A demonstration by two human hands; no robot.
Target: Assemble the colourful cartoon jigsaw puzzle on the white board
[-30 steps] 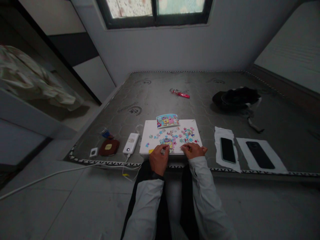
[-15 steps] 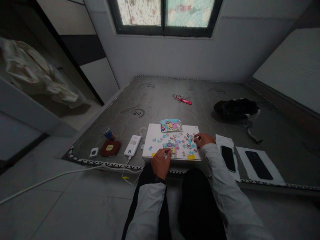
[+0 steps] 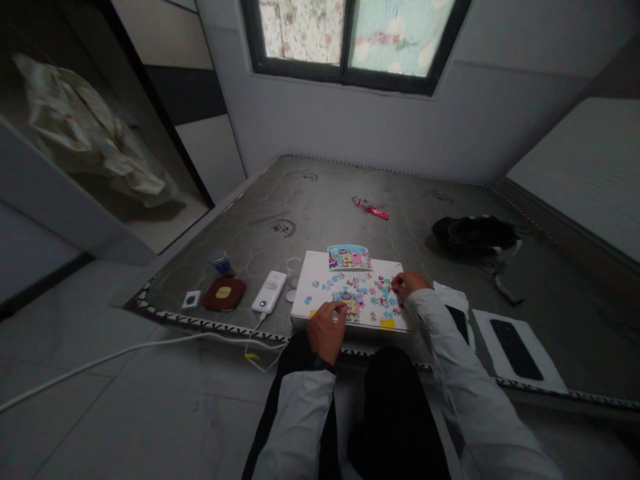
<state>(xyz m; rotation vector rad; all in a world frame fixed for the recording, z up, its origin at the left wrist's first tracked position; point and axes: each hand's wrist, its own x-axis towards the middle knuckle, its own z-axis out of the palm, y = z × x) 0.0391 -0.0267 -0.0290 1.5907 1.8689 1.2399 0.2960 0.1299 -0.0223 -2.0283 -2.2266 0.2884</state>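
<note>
Downward, right hand (image 3: 396,283), puzzle pieces (image 3: 382,293), white box (image 3: 313,270)

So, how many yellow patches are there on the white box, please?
2: one yellow patch at the front right of the box, another by the left hand; it may hide more.

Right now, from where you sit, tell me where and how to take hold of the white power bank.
Come from above and pinch the two long sides of the white power bank around its middle. It lies flat and is longer than it is wide, so those edges should suit thumb and fingers best. I'd avoid the near end, where the white cable joins it.
</note>
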